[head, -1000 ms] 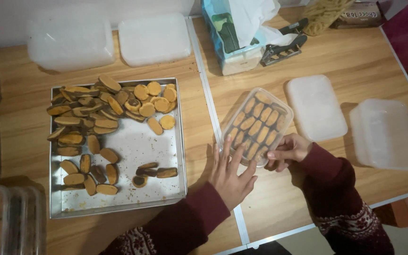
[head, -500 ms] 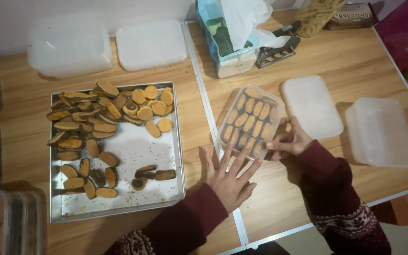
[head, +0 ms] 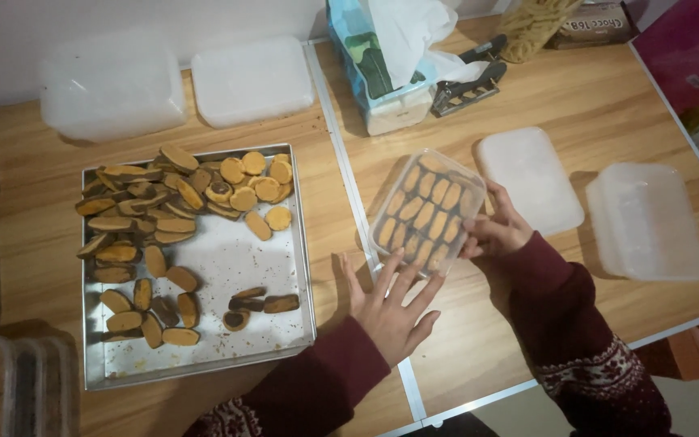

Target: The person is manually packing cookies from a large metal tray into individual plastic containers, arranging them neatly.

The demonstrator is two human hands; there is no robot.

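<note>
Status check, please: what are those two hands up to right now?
Left hand flat, fingertips at cookie container. Right hand grips its edge. Nothing blocking.

1. A clear plastic box (head: 425,212), rectangular and packed with tan biscuits, sits between the left hand (head: 390,307) and the right hand (head: 495,231), touching both.
2. A blue-green tissue pack (head: 378,69) stands well beyond the hands.
3. A brown carton (head: 596,24) lies far beyond the right hand.
</note>
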